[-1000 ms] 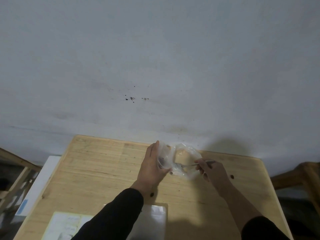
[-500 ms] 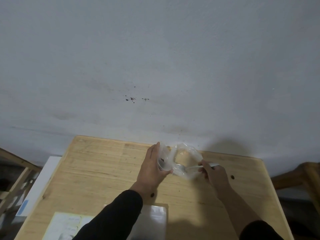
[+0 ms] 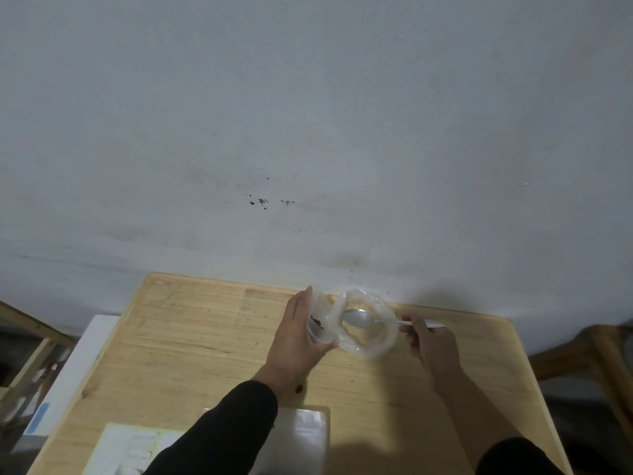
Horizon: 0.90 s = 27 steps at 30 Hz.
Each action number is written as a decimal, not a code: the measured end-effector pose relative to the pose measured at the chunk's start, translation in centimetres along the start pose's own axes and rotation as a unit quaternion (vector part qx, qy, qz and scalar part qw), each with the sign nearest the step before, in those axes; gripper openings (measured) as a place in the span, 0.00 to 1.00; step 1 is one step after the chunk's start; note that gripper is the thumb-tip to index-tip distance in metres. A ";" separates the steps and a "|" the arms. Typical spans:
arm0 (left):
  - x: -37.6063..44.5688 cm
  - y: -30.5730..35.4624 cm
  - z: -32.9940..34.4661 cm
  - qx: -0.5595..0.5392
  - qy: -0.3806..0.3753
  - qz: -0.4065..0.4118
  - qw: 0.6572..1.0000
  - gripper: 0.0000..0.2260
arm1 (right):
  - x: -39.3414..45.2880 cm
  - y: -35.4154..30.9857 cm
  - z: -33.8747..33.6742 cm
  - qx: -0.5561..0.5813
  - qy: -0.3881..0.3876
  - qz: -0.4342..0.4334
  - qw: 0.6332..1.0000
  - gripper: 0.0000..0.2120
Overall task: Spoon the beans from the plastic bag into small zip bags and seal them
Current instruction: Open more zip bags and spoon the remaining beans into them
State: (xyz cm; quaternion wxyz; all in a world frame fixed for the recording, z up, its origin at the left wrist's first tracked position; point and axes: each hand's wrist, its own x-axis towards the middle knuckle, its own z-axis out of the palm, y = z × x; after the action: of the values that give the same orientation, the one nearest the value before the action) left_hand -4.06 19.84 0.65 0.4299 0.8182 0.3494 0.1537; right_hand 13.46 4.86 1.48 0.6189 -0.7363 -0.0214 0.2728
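While the left hand (image 3: 294, 334) wraps a small zip bag (image 3: 320, 320), fingers curled round its far side and thumb at its near edge, the right hand (image 3: 430, 344) pinches the handle of a metal spoon (image 3: 356, 318). Zip bag is held upright just above the bench (image 3: 191, 337), mouth facing right; a few dark beans (image 3: 317, 324) sit inside it against the palm. Spoon bowl sits inside the open mouth of the clear plastic bag (image 3: 371, 341), which lies crumpled on the bench touching the zip bag's right side. Can't tell whether the spoon carries anything; the bowl looks bare and shiny. Right-hand fingers are curled under the handle, thumb on top, handle end poking out to the right. Both hands are near the bench's far edge, close to the white wall (image 3: 308, 132). Nearer the camera, a stack of clear zip bags (image 3: 305, 430) lies flat, partly hidden by the black left sleeve (image 3: 219, 437), with a printed sheet (image 3: 126, 450) just left of it. One dark bean-like speck (image 3: 299, 389) lies on the wood beside the left wrist.
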 end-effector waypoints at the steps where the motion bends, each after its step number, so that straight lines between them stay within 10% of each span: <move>1: 0.0 0.0 0.0 0.002 0.000 0.000 1.000 0.48 | -0.1 -0.2 -0.1 -0.005 0.000 -0.008 1.000 0.10; 15: 0.8 0.2 0.1 0.014 0.006 -0.016 1.000 0.46 | -1.5 -0.4 1.2 -0.115 -0.126 -0.036 0.985 0.08; 27: 0.9 -0.2 0.2 0.024 0.010 -0.020 0.999 0.47 | -1.0 0.8 0.9 -0.096 -0.069 0.044 0.992 0.11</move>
State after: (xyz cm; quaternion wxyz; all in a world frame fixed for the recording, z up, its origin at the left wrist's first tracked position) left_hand -3.39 20.46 0.28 0.4091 0.8197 0.3738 0.1451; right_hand 11.96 5.15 1.02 0.5301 -0.7718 -0.0573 0.3464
